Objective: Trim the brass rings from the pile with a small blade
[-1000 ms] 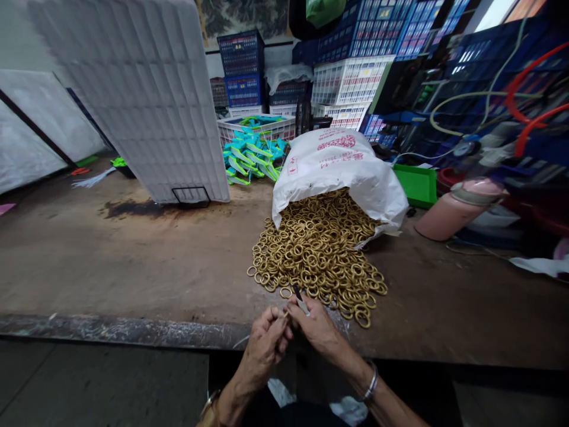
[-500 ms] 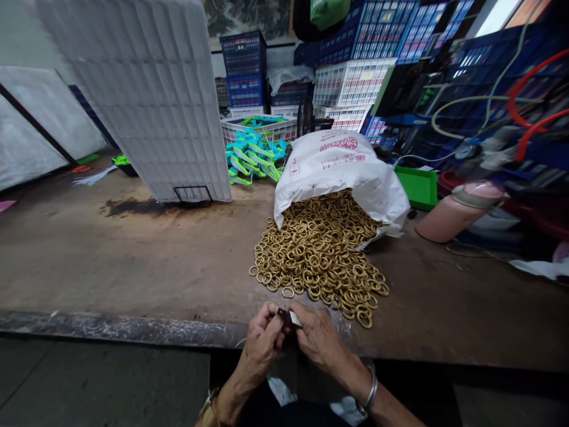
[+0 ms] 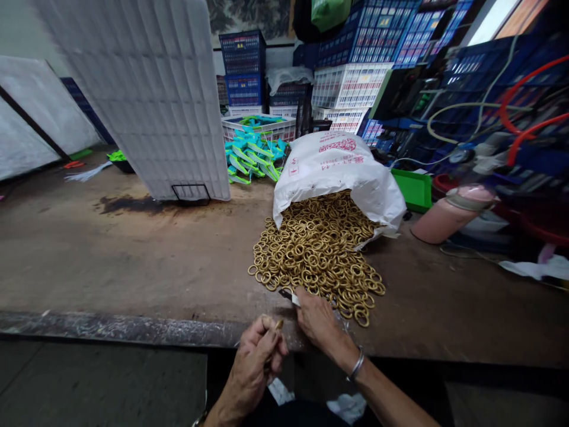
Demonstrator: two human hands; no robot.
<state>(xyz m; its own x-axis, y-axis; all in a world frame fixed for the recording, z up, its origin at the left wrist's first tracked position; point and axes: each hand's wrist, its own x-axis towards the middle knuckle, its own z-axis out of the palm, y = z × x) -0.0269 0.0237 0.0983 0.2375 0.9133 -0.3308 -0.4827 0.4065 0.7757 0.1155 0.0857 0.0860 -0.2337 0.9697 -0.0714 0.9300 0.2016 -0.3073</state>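
My left hand point(image 3: 260, 350) is closed just off the table's front edge, pinching a brass-coloured ring point(image 3: 279, 325) between thumb and fingers. My right hand point(image 3: 316, 314) reaches over the table at the near side of a heap of similar rings point(image 3: 317, 249). In its fingers is a small tool with a dark, narrow end point(image 3: 285, 293) and a pale part; its exact kind is unclear. The tool's dark end lies close to the nearest rings; whether it touches one I cannot tell. The heap spills from the mouth of a white woven sack point(image 3: 333, 166) lying on its side.
A tall white ribbed panel point(image 3: 155, 107) stands on the brown table point(image 3: 133, 261). Behind are turquoise and green plastic pieces point(image 3: 253, 154) and stacked crates point(image 3: 351, 86). To the right are a green tray point(image 3: 413, 190), a pink bottle-like container point(image 3: 448, 216) and hoses point(image 3: 511, 112).
My hands have moved apart. The right one went forward with the dark tool to the heap's near edge; the left stays near the table edge, a ring now showing in its fingers.
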